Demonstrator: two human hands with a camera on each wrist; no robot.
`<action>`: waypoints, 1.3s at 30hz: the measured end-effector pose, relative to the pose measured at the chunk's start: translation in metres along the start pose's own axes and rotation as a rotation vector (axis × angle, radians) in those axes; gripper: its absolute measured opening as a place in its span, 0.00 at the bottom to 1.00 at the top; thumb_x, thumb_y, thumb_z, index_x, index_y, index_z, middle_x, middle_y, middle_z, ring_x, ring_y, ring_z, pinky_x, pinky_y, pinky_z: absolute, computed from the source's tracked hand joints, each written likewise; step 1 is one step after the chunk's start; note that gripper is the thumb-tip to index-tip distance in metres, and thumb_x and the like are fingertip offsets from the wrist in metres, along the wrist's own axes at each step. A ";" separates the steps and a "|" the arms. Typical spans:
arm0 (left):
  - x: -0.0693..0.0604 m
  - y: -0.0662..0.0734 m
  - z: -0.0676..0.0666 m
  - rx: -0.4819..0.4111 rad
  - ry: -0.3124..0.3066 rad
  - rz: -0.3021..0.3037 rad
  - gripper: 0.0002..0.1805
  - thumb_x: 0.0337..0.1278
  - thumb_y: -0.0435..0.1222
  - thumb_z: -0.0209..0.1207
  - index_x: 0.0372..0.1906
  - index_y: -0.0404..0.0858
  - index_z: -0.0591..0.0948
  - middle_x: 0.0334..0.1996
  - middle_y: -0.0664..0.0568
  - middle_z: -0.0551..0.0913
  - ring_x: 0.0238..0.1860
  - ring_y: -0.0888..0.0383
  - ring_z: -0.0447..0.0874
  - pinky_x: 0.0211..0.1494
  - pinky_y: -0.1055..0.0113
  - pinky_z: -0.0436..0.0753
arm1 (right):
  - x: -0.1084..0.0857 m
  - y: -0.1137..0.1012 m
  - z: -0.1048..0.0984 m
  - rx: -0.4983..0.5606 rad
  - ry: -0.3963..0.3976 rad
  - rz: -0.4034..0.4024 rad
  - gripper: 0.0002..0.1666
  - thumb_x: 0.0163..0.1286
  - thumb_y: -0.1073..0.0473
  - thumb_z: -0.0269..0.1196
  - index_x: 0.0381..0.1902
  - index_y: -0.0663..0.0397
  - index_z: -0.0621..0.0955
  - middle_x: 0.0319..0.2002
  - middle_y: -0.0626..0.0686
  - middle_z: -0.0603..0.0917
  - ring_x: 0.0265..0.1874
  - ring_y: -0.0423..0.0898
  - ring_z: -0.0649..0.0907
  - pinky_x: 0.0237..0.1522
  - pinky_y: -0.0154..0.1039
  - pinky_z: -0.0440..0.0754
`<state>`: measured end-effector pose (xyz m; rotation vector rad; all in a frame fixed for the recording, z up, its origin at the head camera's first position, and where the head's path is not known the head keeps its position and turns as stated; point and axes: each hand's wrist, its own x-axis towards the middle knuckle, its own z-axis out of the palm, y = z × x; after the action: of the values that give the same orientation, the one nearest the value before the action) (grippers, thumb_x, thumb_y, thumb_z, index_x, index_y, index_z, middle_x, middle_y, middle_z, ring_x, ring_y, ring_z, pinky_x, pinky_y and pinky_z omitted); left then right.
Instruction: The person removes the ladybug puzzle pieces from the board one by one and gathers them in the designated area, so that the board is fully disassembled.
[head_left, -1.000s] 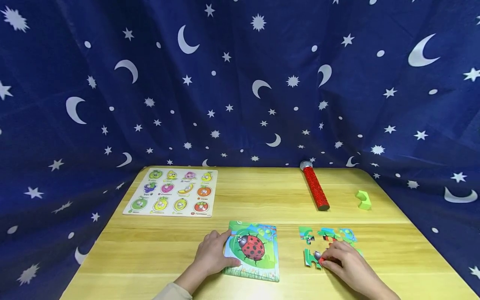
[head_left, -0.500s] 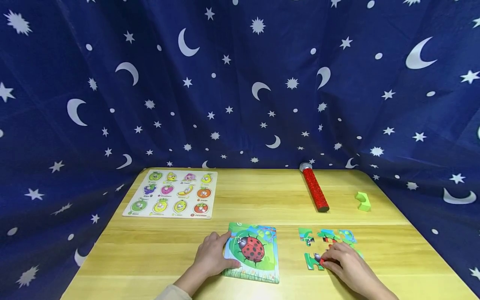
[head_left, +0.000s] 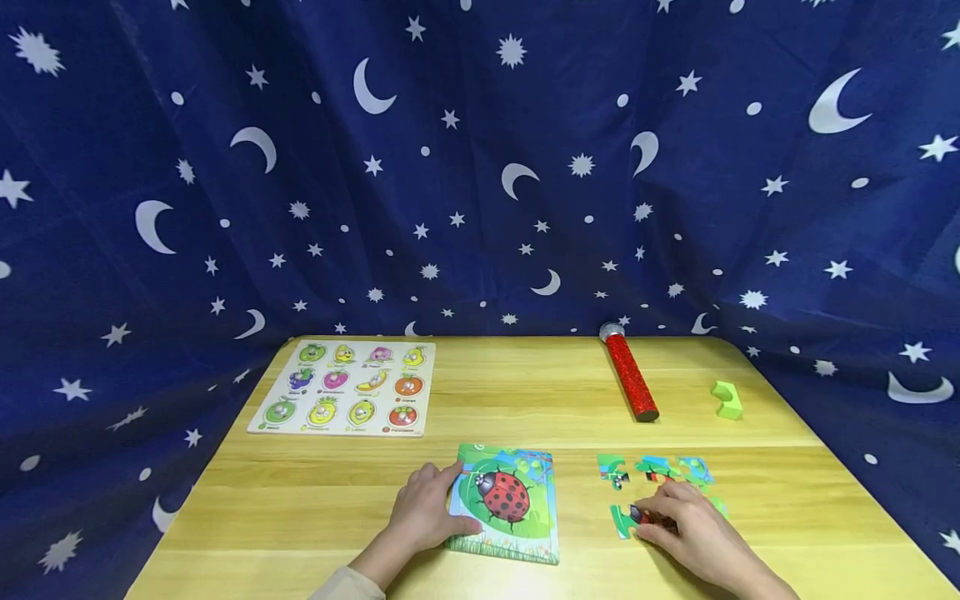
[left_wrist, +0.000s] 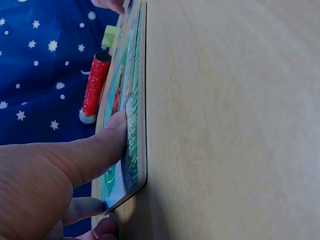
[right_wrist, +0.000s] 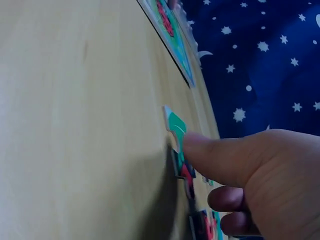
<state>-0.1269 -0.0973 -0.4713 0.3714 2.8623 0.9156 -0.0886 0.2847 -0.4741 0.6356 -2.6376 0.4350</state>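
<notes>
A square ladybug picture board lies flat near the front middle of the table. My left hand grips its left side, thumb lying over the lower border and fingers along the edge, as the left wrist view also shows. To its right, loose jigsaw pieces carry parts of a ladybug picture; one green corner piece lies flat beside my right hand. Between thumb and fingers, that hand pinches a dark red puzzle piece, tilted and touching its neighbour. The hand partly hides the pieces behind it.
More puzzle pieces lie behind the right hand. A red glitter microphone and a light green block are farther back on the right. A fruit peg puzzle lies back left. A starry blue curtain borders the table.
The red puzzle piece at the right fingertips has tipped up and looks darker than before. The right hand has barely moved; the left hand and the board stay put.
</notes>
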 end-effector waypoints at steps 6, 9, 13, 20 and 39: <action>0.001 0.000 0.000 -0.008 0.000 0.001 0.52 0.32 0.54 0.77 0.68 0.38 0.72 0.37 0.51 0.71 0.39 0.56 0.65 0.38 0.64 0.66 | 0.001 -0.001 -0.001 0.020 -0.109 0.031 0.18 0.53 0.48 0.74 0.41 0.47 0.87 0.33 0.34 0.72 0.32 0.28 0.67 0.30 0.30 0.67; 0.000 0.000 0.000 -0.009 0.000 0.003 0.52 0.32 0.54 0.77 0.68 0.38 0.72 0.37 0.51 0.71 0.38 0.56 0.65 0.38 0.64 0.66 | 0.000 -0.001 -0.001 0.026 -0.113 0.044 0.17 0.53 0.48 0.74 0.41 0.45 0.87 0.33 0.34 0.72 0.32 0.28 0.67 0.30 0.30 0.67; 0.001 0.000 0.000 -0.002 0.000 0.010 0.52 0.32 0.55 0.77 0.68 0.38 0.73 0.36 0.51 0.71 0.38 0.57 0.65 0.38 0.65 0.66 | -0.001 0.000 -0.001 0.030 -0.109 0.046 0.17 0.54 0.48 0.74 0.40 0.44 0.87 0.33 0.33 0.72 0.32 0.28 0.67 0.30 0.30 0.66; 0.001 0.000 0.000 -0.001 -0.007 0.014 0.52 0.32 0.55 0.76 0.68 0.38 0.73 0.35 0.52 0.70 0.36 0.57 0.63 0.36 0.66 0.64 | 0.003 -0.009 -0.003 0.040 -0.082 0.049 0.17 0.53 0.50 0.75 0.40 0.45 0.87 0.32 0.34 0.72 0.31 0.28 0.66 0.30 0.29 0.66; 0.002 -0.001 0.002 0.009 0.006 -0.014 0.52 0.30 0.55 0.77 0.67 0.40 0.73 0.36 0.52 0.70 0.38 0.57 0.66 0.38 0.64 0.67 | 0.060 -0.088 0.039 0.242 -0.242 -0.060 0.20 0.63 0.47 0.68 0.49 0.49 0.86 0.35 0.40 0.72 0.33 0.30 0.65 0.32 0.26 0.66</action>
<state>-0.1288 -0.0961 -0.4732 0.3503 2.8714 0.9032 -0.1066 0.1734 -0.4639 0.8903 -2.8067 0.7067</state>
